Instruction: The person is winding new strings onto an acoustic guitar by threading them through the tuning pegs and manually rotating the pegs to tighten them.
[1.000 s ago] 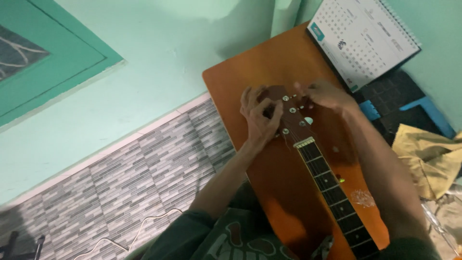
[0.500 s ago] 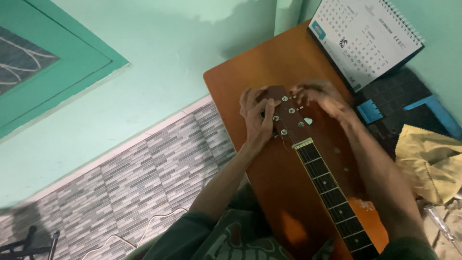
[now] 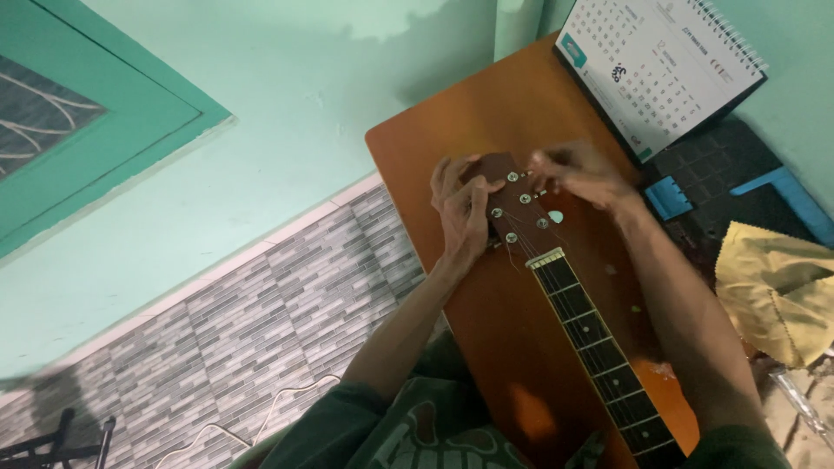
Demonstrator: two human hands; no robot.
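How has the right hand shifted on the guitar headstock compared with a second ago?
Cannot tell. The right hand is blurred but sits at the headstock's far edge near the calendar, as before.

A home room: mint walls, grey tiled skirting [image 3: 287, 287], desk calendar [image 3: 665, 65] (spiral-bound) on an orange table [image 3: 434, 139]

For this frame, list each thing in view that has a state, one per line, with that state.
Guitar headstock: lying on the orange table, strings on.
Left hand: gripping the headstock's left edge.
Right hand: fingers at the right-side tuning pegs, blurred.
Desk calendar: standing upright, open to a month page.
Yellow cloth: crumpled, lying loose.
Blue block: lying beside the table.
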